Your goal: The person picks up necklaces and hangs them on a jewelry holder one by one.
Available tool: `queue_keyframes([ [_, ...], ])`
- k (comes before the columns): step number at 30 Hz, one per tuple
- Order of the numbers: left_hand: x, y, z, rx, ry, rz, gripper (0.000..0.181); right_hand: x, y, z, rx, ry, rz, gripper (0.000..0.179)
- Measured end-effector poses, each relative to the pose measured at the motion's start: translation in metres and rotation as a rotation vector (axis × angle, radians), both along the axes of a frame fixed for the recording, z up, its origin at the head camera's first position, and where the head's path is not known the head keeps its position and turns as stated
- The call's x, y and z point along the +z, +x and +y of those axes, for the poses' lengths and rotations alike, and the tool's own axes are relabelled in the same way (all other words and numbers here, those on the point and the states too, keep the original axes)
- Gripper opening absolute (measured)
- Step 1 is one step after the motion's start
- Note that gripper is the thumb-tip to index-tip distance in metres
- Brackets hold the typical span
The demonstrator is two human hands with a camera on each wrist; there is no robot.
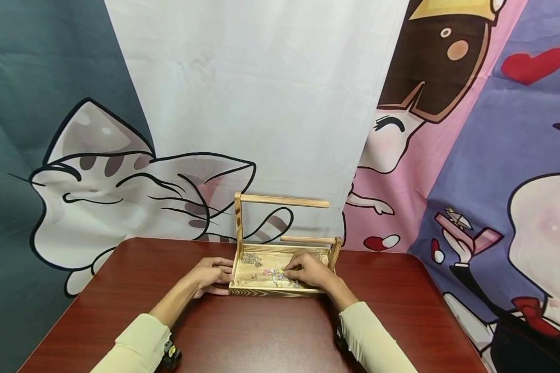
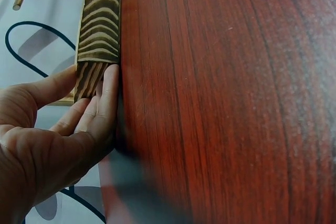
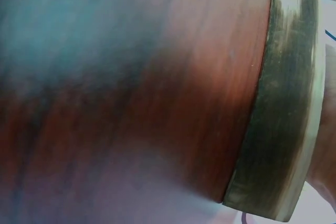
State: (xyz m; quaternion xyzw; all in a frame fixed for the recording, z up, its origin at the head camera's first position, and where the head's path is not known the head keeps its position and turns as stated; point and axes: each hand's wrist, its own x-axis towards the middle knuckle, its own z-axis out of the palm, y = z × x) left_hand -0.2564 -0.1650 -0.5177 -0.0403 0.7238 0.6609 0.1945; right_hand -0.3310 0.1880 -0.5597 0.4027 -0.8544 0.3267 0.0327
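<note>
A wooden tray stand [image 1: 252, 292] with dark-grained walls and raised wooden rods rests on the table. Its left end is gripped by my left hand [image 1: 210, 277], thumb at the upper edge and fingers along the lower side [image 2: 58, 135]. Over the tray's right half is my right hand [image 1: 308, 269], thumb and forefinger brought together at a tiny yellowish trinket [image 1: 281, 271]. Small pink, white and purple trinkets [image 1: 274, 273] lie around the fingertips. In the right wrist view the tray wall [image 3: 278, 103] covers most of that hand, so its fingers are hidden.
A heap of small metallic pieces [image 1: 252, 259] lies in the tray's back left corner. The upper rod [image 1: 284, 200] and a lower rod [image 1: 308, 240] stand above the tray's back. Behind the reddish-brown table [image 1: 261, 336] hangs a cartoon-printed curtain [image 1: 261, 103].
</note>
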Motion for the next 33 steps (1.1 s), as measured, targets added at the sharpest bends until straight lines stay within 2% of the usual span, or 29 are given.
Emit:
queue_keyframes([
  [5,0.000,0.000,0.000,0.002,0.000,0.002,0.062,-0.033,-0.024,0.006,0.038,-0.012,0.086,0.019],
  [6,0.001,0.001,0.000,0.001,0.001,0.002,0.062,-0.034,-0.025,0.006,0.036,-0.013,0.088,0.019],
  [12,0.003,0.001,0.000,-0.004,0.006,0.004,0.062,-0.012,-0.010,-0.001,0.021,0.036,0.091,0.018],
  [16,0.002,0.001,0.000,-0.005,0.005,0.002,0.062,-0.023,-0.015,-0.002,0.008,0.093,0.132,0.022],
  [18,0.002,0.001,-0.001,-0.004,0.005,-0.001,0.062,-0.031,-0.020,-0.002,0.001,0.084,0.142,0.022],
  [21,0.002,0.000,-0.001,-0.013,0.004,-0.001,0.062,-0.024,-0.014,-0.002,-0.003,0.065,0.102,0.022],
  [23,0.002,0.001,-0.002,-0.014,0.007,0.000,0.062,-0.012,-0.006,-0.004,0.003,0.069,0.068,0.025],
  [24,0.002,0.001,-0.002,-0.014,0.008,0.000,0.062,-0.013,-0.007,-0.003,0.011,0.068,0.087,0.027],
  [27,0.002,0.001,-0.002,-0.017,0.011,0.004,0.062,-0.011,-0.006,-0.005,-0.010,0.082,0.060,0.034],
  [29,0.002,0.002,-0.001,-0.019,0.011,0.005,0.062,-0.026,-0.016,-0.002,-0.033,0.085,0.059,0.035],
  [30,0.002,0.002,-0.001,-0.020,0.011,0.005,0.062,-0.025,-0.015,-0.002,-0.038,0.102,0.079,0.035],
  [33,0.002,0.002,-0.002,-0.021,0.009,0.005,0.062,-0.021,-0.015,-0.004,-0.040,0.111,0.028,0.030],
])
